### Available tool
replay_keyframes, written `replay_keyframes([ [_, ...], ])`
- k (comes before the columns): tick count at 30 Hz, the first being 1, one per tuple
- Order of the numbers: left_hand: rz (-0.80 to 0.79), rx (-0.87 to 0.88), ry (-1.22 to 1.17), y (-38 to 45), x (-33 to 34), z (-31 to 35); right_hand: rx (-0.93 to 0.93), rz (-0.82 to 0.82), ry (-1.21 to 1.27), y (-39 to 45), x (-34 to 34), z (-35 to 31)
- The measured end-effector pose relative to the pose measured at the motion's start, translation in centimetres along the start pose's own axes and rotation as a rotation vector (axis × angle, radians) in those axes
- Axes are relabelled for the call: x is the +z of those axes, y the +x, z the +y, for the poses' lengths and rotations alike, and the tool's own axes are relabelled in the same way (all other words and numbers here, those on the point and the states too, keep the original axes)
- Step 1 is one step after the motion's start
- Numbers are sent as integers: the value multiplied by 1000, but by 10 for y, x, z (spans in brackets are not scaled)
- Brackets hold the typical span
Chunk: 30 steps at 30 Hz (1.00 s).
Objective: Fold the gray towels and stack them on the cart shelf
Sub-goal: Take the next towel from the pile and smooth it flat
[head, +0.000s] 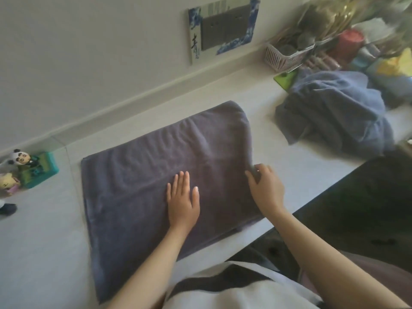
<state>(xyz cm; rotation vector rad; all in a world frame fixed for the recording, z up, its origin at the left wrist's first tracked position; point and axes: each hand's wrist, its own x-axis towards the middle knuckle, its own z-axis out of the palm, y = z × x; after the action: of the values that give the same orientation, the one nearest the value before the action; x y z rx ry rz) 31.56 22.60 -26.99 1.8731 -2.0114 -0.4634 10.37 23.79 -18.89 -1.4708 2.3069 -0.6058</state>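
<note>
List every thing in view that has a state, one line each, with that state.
Spread towel: lying flat on the counter, right edge being gripped.
Towel pile: crumpled, unfolded, apart from the spread towel.
Left hand: flat, fingers straight, pressing on the spread towel.
Right hand: fingers curled round the towel's right edge.
Basket: upright by the wall, holding items too blurred to name.

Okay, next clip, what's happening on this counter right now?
A person is folding a gray towel spread flat on a white counter. The left hand presses flat on the middle of it, while the right hand pinches its right edge, apparently about to fold or straighten it. A rumpled pile of towels waits to the right, unfolded. The cart shelf isn't in view, so nothing shows as stacked yet.
</note>
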Motion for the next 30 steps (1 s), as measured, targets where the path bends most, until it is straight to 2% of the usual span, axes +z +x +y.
replay_keyframes([
  [3,64,-40,-161,0,-2,0,-266,-136,35,-23,14,-26],
  [5,68,-56,-192,1,-4,0,-296,-84,-16,-28,25,-28],
  [8,60,-46,-167,1,-4,1,-103,-170,-163,-33,36,-23],
  [10,42,-42,-124,1,-3,0,-95,-206,-269,-45,48,-19],
  [13,19,-38,-44,1,-1,0,-83,-183,-299,-55,62,-17],
  [19,-21,-27,110,-1,0,-6,-24,-164,39,-51,50,-18],
  [23,-56,-24,240,0,-5,-17,312,-157,376,-30,19,-4],
  [26,-70,-36,299,3,-10,-29,431,-91,405,-1,-7,22],
  [30,-84,-42,314,4,-13,-34,544,-100,367,17,-20,55],
])
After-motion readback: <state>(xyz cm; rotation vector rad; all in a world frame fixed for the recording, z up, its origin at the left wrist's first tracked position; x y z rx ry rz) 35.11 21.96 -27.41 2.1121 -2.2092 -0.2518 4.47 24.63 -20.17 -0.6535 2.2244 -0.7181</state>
